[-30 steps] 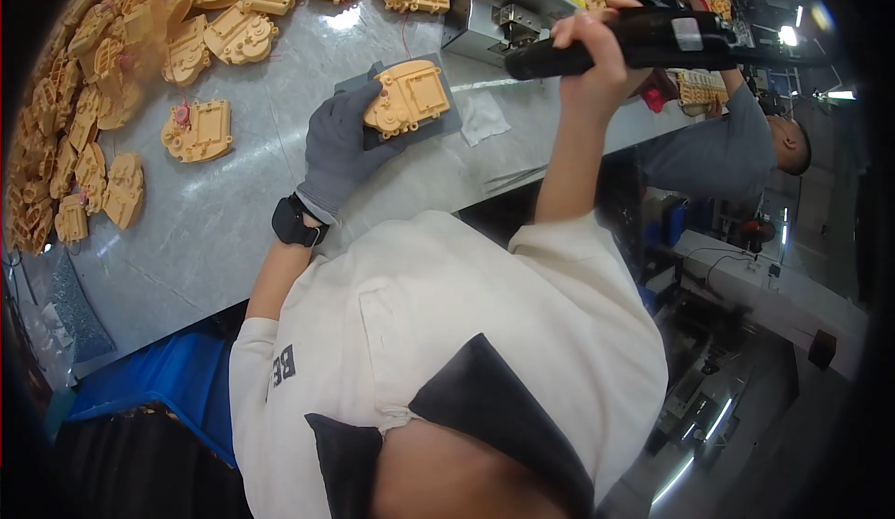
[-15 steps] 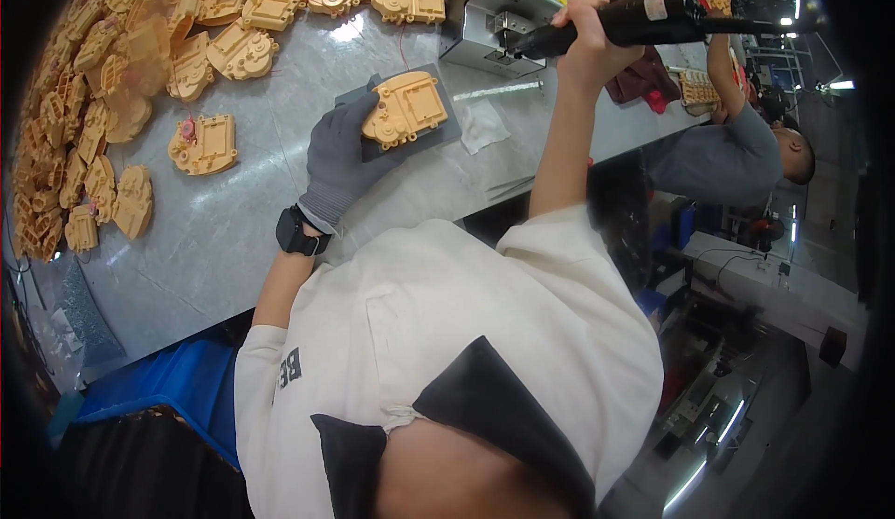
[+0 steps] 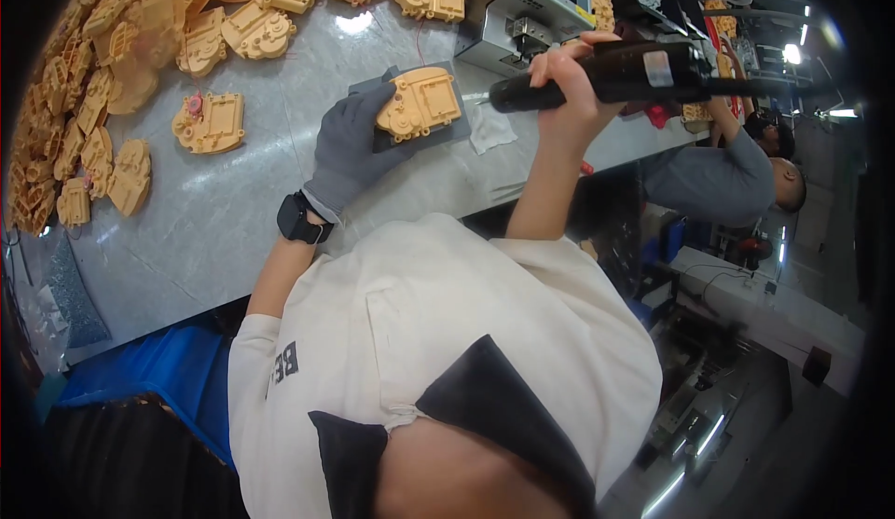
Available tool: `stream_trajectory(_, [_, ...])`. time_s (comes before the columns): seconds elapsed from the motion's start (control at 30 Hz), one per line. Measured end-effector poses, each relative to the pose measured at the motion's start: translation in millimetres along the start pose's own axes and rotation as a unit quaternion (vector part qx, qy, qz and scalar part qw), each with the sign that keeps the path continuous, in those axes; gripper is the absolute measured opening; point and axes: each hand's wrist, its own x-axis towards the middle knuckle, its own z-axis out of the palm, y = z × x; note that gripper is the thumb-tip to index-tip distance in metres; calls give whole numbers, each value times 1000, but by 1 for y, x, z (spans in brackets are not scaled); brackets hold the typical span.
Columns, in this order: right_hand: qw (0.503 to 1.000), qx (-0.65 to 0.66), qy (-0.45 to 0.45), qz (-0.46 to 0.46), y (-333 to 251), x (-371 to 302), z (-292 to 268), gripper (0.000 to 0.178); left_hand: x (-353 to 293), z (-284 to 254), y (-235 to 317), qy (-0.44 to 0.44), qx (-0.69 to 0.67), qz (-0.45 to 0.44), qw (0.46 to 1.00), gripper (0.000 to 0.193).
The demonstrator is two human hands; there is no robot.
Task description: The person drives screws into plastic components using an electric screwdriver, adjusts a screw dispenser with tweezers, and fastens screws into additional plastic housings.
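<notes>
My left hand (image 3: 359,146), in a grey glove, grips the left side of a yellow-orange plastic housing (image 3: 421,104). The housing lies flat on a dark grey block (image 3: 455,131) on the table. Up to the right, my bare right hand (image 3: 571,81) is wrapped round a black electric screwdriver (image 3: 620,70). Its tip end points left, towards the housing but apart from it. Behind the screwdriver is a grey box-shaped machine (image 3: 522,20) with a small metal fitting on its front.
A big heap of similar housings (image 3: 93,81) fills the far left, and one single housing (image 3: 209,123) lies nearer. A white cloth (image 3: 491,129) and tweezers (image 3: 508,188) lie right of the block. A blue bin (image 3: 149,370) stands below the table edge. At right, another person (image 3: 718,179) works.
My right hand has drawn the screwdriver away from the grey machine, down and slightly left, nearer the housing. My left hand keeps its hold on the housing. The whole view has shifted slightly.
</notes>
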Motion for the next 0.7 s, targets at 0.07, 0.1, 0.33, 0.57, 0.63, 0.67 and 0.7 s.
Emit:
stream_trajectory(0.07, [994,78,-65,30,-12,-23,23,39,2,0,-3,12,-15,21,1000,78])
stream_trajectory(0.1, [994,61,-82,32,-12,-35,32,41,1,1,-3,8,-16,18,1000,78])
stream_trajectory(0.33, [995,-25,-98,21,1,-49,47,43,1,0,-2,10,-50,-11,999,78])
stream_trajectory(0.57, [994,-71,-75,46,22,-53,55,33,0,2,-6,2,-54,7,998,78])
stream_trajectory(0.63, [991,-89,-84,46,26,-56,58,35,0,1,-5,2,-49,-5,999,78])
stream_trajectory(0.67, [989,-105,-92,42,28,-56,59,37,1,1,-5,2,-42,-13,999,79])
stream_trajectory(0.7, [991,-92,-78,62,26,-59,63,36,1,2,-3,3,-42,-16,999,79])
